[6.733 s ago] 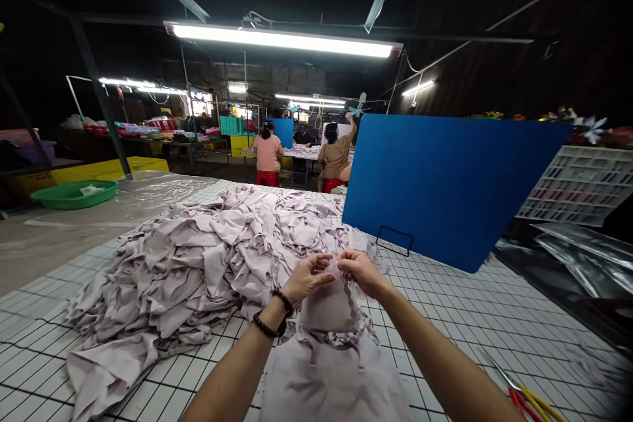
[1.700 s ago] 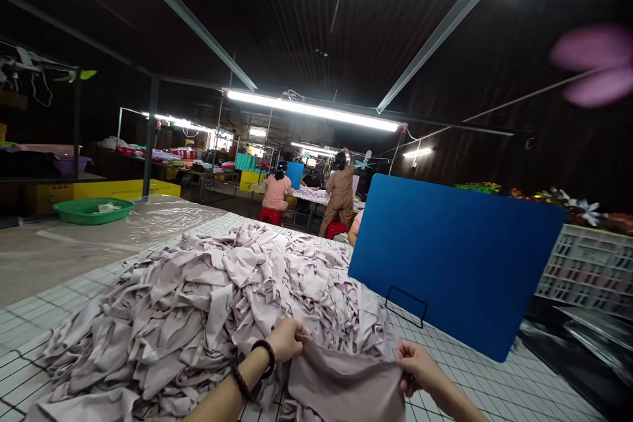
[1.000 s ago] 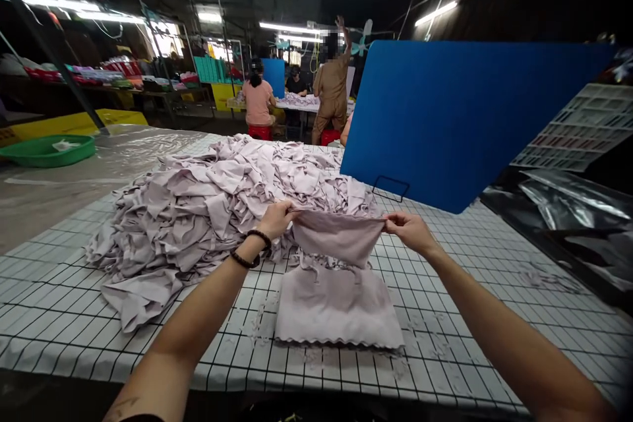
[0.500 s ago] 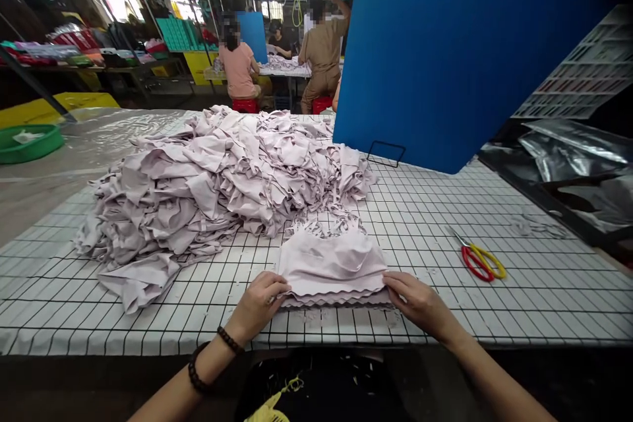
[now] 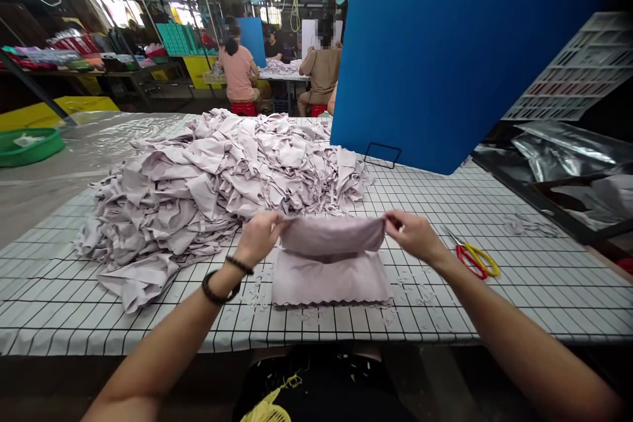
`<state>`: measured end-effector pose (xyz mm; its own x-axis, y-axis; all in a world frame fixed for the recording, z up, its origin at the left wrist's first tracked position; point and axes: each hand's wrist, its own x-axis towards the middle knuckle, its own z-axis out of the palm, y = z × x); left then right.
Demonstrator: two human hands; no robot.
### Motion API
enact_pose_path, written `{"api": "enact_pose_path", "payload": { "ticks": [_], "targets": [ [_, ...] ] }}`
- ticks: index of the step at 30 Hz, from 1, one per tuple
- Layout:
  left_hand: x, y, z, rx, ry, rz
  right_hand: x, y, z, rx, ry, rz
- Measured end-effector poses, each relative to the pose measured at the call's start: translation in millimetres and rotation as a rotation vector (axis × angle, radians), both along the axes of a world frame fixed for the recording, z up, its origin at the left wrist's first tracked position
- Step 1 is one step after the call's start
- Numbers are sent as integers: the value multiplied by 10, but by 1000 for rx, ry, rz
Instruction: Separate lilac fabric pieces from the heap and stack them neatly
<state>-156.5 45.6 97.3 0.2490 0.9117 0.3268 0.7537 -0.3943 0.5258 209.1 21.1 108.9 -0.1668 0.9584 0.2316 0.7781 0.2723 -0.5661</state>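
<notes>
Between my two hands a pale pinkish-grey piece of fabric [image 5: 332, 235] is stretched, its near edge lifted. My left hand [image 5: 260, 236] pinches its left corner and my right hand [image 5: 411, 235] pinches its right corner. Below it, flat on the table, lies a stack of the same fabric [image 5: 331, 280] with a scalloped front edge. Small cut scraps [image 5: 418, 287] are scattered on both sides of the stack. To the right of my right hand rests a pair of scissors [image 5: 475, 260] with one red and one yellow handle.
A large heap of crumpled fabric [image 5: 222, 171] covers the left and middle of the grid-patterned table [image 5: 208, 323]. A blue board [image 5: 425, 66] stands in a wire holder [image 5: 382, 155] at the back right. A green basin [image 5: 30, 147] sits far left. Several people work at tables behind.
Both hands have risen and moved away from me, lifting the fabric's front edge and uncovering the stack below. In the background, the person in brown has lowered a raised arm.
</notes>
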Motion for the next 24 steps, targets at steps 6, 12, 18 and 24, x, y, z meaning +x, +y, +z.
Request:
{"api": "enact_pose_path", "payload": {
  "ticks": [6, 12, 18, 24],
  "targets": [
    [308, 1074, 499, -452, -534, 59, -55, 1032, 396, -508, 412, -144],
    [377, 1073, 407, -518, -735, -31, -82, 1047, 351, -527, 810, -140],
    [89, 312, 27, -449, -456, -158, -11, 243, 62, -350, 547, 6],
    [-108, -587, -295, -527, -278, -196, -36, -638, -371, -350, 163, 173]
  ]
}}
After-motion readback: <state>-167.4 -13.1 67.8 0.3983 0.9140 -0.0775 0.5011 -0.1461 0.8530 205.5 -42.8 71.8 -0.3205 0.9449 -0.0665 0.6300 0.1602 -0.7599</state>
